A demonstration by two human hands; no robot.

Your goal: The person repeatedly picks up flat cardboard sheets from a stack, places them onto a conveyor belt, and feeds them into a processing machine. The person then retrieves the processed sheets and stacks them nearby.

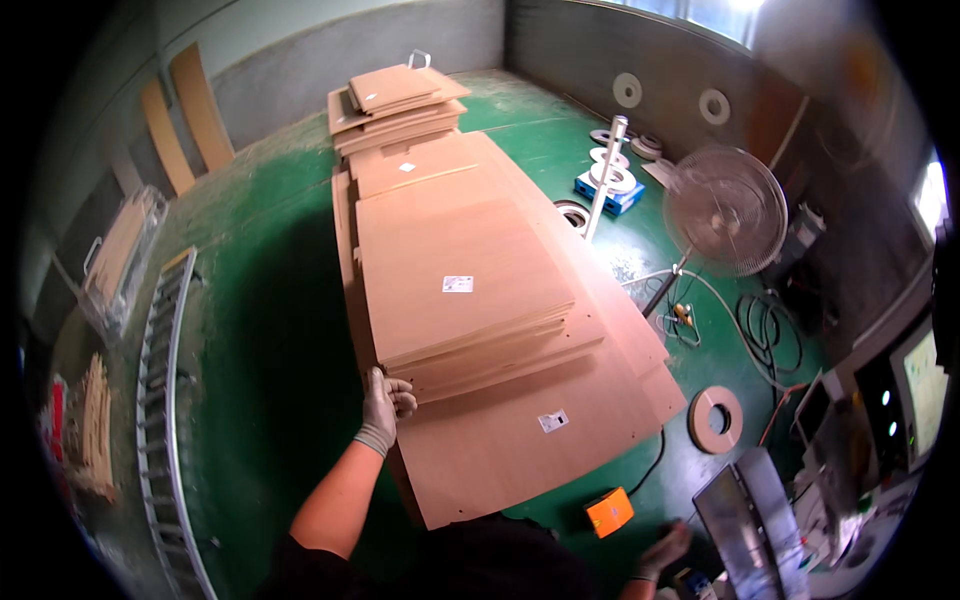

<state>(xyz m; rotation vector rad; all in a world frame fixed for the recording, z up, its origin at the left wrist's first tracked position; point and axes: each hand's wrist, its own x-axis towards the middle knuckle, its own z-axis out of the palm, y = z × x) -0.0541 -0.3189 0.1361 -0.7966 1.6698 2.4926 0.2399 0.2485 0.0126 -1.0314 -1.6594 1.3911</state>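
My left hand (385,408), in a pale work glove, is at the near left corner of a stack of brown wood panels (470,225). Its thumb points up beside the panel edges and its loosely curled fingers lie over the larger panel (480,450) beneath; no panel shows in its grip. White labels (458,284) are stuck on the panels. Low on the right, my right hand (668,548) hangs beside the stack, close to an orange box (609,512). Blur and dim light hide what its fingers do.
Another panel pile (395,105) stands at the far end. A metal roller track (165,400) lies on the left. To the right are a standing fan (725,210), edging rolls (716,420), hoses (770,335) and a machine with a screen (920,380).
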